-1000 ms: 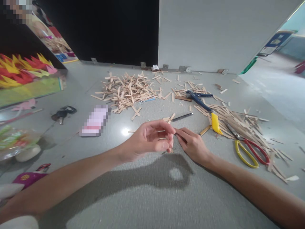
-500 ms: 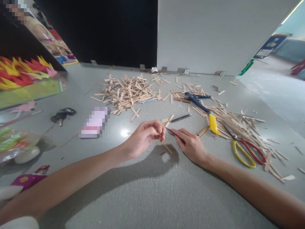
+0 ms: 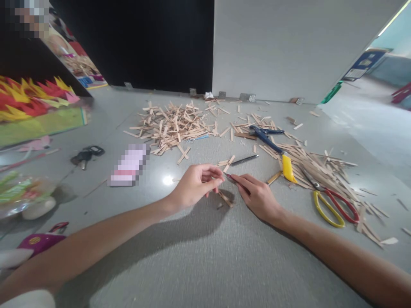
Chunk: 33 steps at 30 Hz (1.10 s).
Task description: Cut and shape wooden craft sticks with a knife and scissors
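Observation:
My left hand [image 3: 201,184] is over the middle of the table, its thumb and fingertips brought together in a pinch. Anything between those fingertips is too small to make out. My right hand [image 3: 258,196] rests on the table, its fingers wrapped round a slim dark pointed tool [image 3: 228,176], whose tip comes close to the left fingertips. Just below the two hands lies a short wooden stick piece [image 3: 227,199]. Beyond them are a few crossed wooden sticks [image 3: 229,163] and a black pen [image 3: 244,160].
A heap of short wooden sticks [image 3: 173,126] lies at the back. To the right are blue-handled pliers [image 3: 266,139], a yellow cutter [image 3: 288,168], scissors [image 3: 330,201] and longer strips [image 3: 317,164]. On the left are keys [image 3: 86,155], a blurred-out pink item [image 3: 128,166] and a box of paper shapes [image 3: 41,124].
The left hand has turned slightly and its thumb now stretches forward towards the tool tip. The right hand has barely moved. The view has shifted a little.

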Each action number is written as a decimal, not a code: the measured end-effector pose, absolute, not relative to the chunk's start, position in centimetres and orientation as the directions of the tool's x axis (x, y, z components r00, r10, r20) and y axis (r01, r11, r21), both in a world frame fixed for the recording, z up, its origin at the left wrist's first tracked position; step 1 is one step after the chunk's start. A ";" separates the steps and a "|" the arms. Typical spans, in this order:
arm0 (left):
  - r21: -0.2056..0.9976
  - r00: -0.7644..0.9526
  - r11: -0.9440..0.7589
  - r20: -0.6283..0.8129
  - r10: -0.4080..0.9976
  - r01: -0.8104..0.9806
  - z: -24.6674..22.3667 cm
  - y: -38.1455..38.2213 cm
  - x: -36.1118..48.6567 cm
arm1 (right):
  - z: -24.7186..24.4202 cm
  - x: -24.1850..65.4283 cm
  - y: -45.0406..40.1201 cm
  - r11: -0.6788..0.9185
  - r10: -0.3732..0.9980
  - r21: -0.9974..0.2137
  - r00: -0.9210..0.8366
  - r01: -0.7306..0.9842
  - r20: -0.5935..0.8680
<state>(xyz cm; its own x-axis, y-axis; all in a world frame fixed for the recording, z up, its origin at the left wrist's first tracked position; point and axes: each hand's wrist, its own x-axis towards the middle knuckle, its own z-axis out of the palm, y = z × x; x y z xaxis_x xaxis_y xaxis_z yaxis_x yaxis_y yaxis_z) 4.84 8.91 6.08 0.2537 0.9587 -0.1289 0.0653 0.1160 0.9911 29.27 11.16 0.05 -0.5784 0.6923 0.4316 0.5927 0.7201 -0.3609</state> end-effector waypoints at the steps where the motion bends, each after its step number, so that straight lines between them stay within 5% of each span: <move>1: 0.988 0.261 0.101 -0.129 0.957 0.117 6.0 8.9 4.8 | 0.1 29.2 11.2 0.720 0.692 -0.362 -0.579 0.592 0.431; 13: 0.962 0.296 -0.085 0.005 0.955 0.259 5.5 9.3 4.4 | 0.1 29.3 11.1 0.712 0.702 -0.378 -0.580 0.592 0.414; 18: 0.714 0.359 -0.447 0.285 0.889 0.539 4.0 9.9 3.9 | 0.2 29.2 11.1 0.714 0.700 -0.377 -0.579 0.590 0.418; 25: 0.594 0.466 -0.491 0.211 0.859 0.637 3.4 10.0 3.4 | 0.2 29.2 11.1 0.707 0.707 -0.384 -0.578 0.594 0.407; 29: 0.626 0.440 -0.456 0.194 0.877 0.633 3.9 9.8 3.6 | 0.2 29.3 11.1 0.709 0.705 -0.388 -0.579 0.589 0.410; 33: 0.833 0.326 -0.259 0.101 0.940 0.490 4.7 9.7 4.0 | 0.3 29.3 11.1 0.709 0.705 -0.384 -0.579 0.591 0.410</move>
